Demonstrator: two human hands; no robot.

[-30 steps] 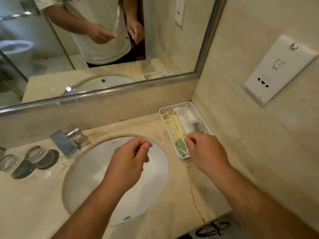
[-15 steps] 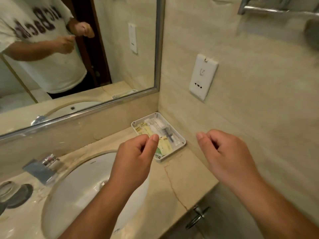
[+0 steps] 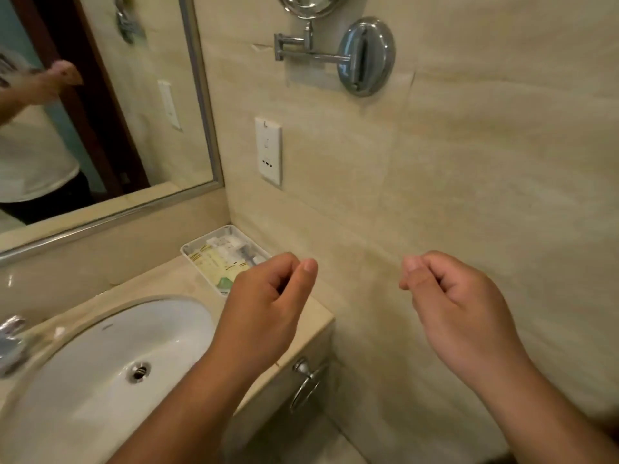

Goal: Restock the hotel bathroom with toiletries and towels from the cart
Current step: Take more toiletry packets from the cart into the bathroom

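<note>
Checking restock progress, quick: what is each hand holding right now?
Left hand: closed, fingers curled, nothing visible in it.
Right hand: closed, fingers curled, nothing visible in it.

You find no wording here that reads clearly. The white rectangular wall socket plate (image 3: 268, 150), up and to the right of the white oval sink basin (image 3: 100, 363), bears a small grey pictogram above its three holes, too faint to make out. A tiny mark on the basin's far inner wall is blurred. The yellow-printed sachets (image 3: 214, 262) in the white plastic tray (image 3: 204, 237), beyond the basin's right side, carry print too small to read.
</note>
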